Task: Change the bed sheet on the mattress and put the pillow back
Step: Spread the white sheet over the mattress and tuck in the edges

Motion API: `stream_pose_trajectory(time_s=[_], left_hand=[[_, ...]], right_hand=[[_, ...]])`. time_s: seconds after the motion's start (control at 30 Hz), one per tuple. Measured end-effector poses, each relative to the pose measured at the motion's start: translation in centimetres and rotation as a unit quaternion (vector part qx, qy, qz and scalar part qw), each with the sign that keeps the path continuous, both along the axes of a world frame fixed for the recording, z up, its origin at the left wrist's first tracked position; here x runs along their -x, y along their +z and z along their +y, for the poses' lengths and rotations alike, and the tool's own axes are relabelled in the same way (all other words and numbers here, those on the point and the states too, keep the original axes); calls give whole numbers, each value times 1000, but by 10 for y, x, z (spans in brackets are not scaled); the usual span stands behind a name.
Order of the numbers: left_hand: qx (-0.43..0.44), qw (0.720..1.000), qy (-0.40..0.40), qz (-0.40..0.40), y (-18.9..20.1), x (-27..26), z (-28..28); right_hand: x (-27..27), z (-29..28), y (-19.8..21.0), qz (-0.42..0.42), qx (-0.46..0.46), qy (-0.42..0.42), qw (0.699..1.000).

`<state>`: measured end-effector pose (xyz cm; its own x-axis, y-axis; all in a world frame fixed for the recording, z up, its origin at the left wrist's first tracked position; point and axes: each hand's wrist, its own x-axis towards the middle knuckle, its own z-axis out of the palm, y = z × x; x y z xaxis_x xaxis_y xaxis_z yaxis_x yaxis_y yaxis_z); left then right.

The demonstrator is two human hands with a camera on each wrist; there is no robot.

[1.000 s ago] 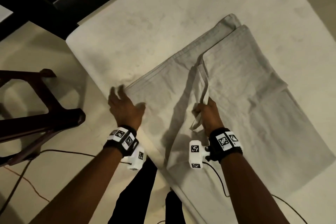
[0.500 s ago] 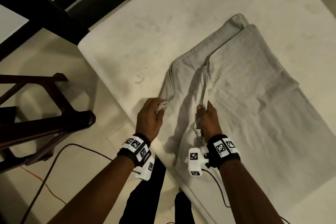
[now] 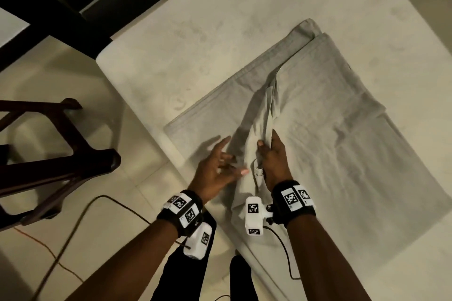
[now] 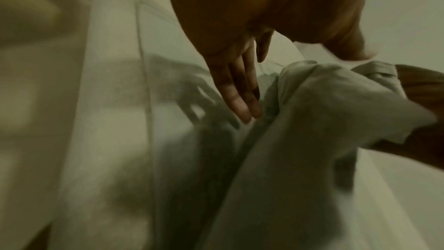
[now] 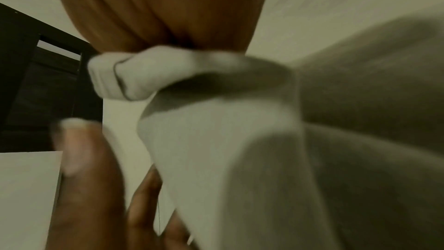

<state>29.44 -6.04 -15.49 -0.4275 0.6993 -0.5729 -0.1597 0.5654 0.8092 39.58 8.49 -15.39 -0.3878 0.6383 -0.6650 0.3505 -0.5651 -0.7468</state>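
My right hand [image 3: 272,159] grips a bunched edge of the folded sheet [image 3: 318,134] lying on the mattress [image 3: 195,19] ahead, left hand [image 3: 216,170] empty with fingers spread beside it, so I'd catch the neighbouring layer and pull apart evenly.

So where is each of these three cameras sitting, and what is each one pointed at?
Head: worn on the head, looking down at the folded sheet on the mattress; both forearms, left hand, right hand show.
Left wrist: looks along the left hand's straight fingers at the sheet.
Right wrist: looks along the right hand, which grips a bunched fold.
All three share the lifted fold.
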Motion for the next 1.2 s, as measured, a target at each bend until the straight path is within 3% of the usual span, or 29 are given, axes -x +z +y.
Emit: stream_pose_trajectory(time_s=[0.13,0.2,0.4,0.53,0.7,0.87,1.03,1.13,1.2], left_hand=[[19,987,91,-129,-3,-20,32],[10,983,79,-166,3,-21,60],[12,993,-51,-108,45,-21,151],[42,993,-84,-65,71,-76,199],[-53,990,-121,-55,132,-251,248],[-110,950,-280,-79,187,-512,278],[-144,848,-501,-98,184,-767,246],[-103,797,-572,-164,172,-854,191],[-78,798,-575,-162,151,-874,150]], right_hand=[[-9,-4,17,17,3,26,1000],[-20,-3,28,49,13,31,998],[-79,5,59,110,5,15,994],[-147,14,93,132,-28,-27,990],[-306,26,159,164,-84,-116,976],[-537,16,209,106,-158,-261,946],[-777,-44,196,-4,-156,-444,882],[-884,-94,169,-143,-126,-531,825],[-928,-125,148,-198,-86,-577,787]])
